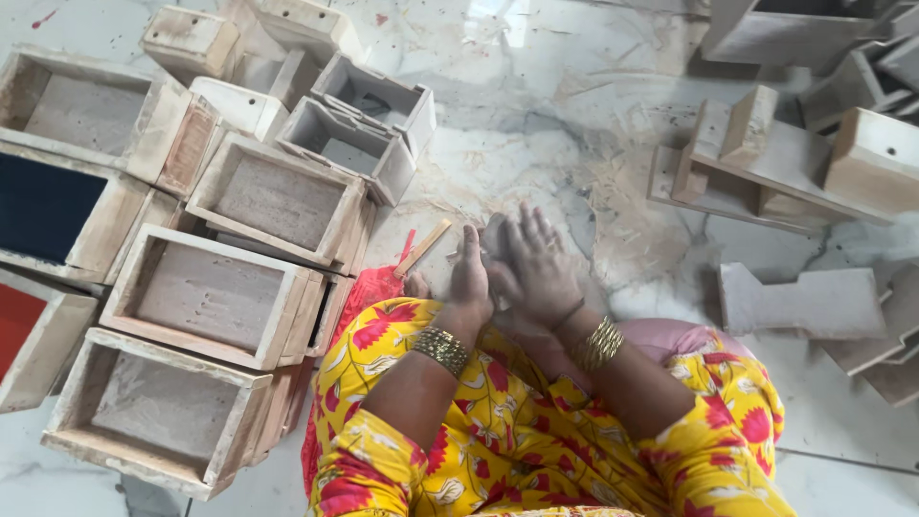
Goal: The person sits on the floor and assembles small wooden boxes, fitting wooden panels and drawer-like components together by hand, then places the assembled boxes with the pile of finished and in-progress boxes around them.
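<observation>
Yellow clothing (498,431) with red flowers; pale wooden boxes (206,297); white marbled floor (536,105).

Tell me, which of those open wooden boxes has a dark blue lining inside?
The blue-lined box at the far left edge, just above the red-lined box. The other boxes in the stack show only bare, pale wood inside.

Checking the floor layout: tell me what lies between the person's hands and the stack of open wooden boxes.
In the head view, a thin wooden stick and a bit of red cloth lie between the left hand and the wooden boxes, on the marble floor.
</observation>
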The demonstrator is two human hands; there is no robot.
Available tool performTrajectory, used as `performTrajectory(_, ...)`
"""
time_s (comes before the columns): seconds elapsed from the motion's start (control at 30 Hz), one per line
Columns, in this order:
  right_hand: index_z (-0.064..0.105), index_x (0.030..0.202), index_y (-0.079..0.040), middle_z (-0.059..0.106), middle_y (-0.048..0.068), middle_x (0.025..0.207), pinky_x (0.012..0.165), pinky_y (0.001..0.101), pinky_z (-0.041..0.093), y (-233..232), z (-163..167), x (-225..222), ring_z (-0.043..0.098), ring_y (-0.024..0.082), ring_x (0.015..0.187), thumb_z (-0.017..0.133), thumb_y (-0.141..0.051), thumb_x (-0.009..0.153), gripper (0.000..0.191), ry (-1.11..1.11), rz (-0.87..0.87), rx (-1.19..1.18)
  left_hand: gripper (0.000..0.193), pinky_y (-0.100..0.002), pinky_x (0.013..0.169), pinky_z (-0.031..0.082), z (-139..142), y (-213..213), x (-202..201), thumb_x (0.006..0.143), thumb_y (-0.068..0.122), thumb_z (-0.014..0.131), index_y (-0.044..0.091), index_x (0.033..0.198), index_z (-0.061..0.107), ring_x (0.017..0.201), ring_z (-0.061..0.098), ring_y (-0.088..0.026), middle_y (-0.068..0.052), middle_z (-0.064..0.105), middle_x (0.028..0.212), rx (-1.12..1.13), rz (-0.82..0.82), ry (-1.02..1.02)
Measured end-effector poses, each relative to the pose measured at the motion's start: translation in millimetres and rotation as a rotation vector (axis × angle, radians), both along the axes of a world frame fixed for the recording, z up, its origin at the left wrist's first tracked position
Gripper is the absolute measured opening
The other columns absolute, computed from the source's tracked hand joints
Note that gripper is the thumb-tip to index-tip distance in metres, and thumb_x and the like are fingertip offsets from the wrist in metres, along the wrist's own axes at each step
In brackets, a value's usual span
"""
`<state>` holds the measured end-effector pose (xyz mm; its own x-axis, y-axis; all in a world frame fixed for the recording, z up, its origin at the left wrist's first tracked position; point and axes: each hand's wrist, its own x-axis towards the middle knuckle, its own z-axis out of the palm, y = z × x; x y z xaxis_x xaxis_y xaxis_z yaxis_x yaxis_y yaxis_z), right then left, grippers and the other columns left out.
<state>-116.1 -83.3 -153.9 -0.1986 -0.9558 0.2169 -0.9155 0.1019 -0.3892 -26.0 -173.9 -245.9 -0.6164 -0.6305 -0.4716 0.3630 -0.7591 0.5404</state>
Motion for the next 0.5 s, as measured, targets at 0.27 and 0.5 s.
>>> performTrajectory(0.27, 0.042, 0.153, -0.004, 0.035, 0.023, 0.163, 0.120, 0.0532, 0.030, 6, -52, -47, 0.032, 0.044, 0.151, 0.050, -0.031, 0.100, 0.060, 0.141, 0.113, 0.038, 0.064, -0.044, 0.106, 0.046, -3, -7, -11, 0.102, 0.057, 0.037, 0.007, 0.138, 0.051, 0.127, 0.055, -0.030, -0.016, 0.056, 0.138, 0.040, -0.026, 0.071)
performTrajectory(0.5, 0.037, 0.157, -0.005, 0.039, 0.023, 0.160, 0.107, 0.0493, 0.040, 20, -34, -42, 0.039, 0.040, 0.143, 0.057, -0.036, 0.085, 0.081, -0.077, 0.043, 0.182, 0.040, -0.044, 0.088, 0.057, -23, -18, -35, 0.096, 0.036, 0.049, 0.003, 0.117, 0.056, 0.099, 0.068, -0.031, -0.016, 0.065, 0.109, 0.096, 0.125, 0.100)
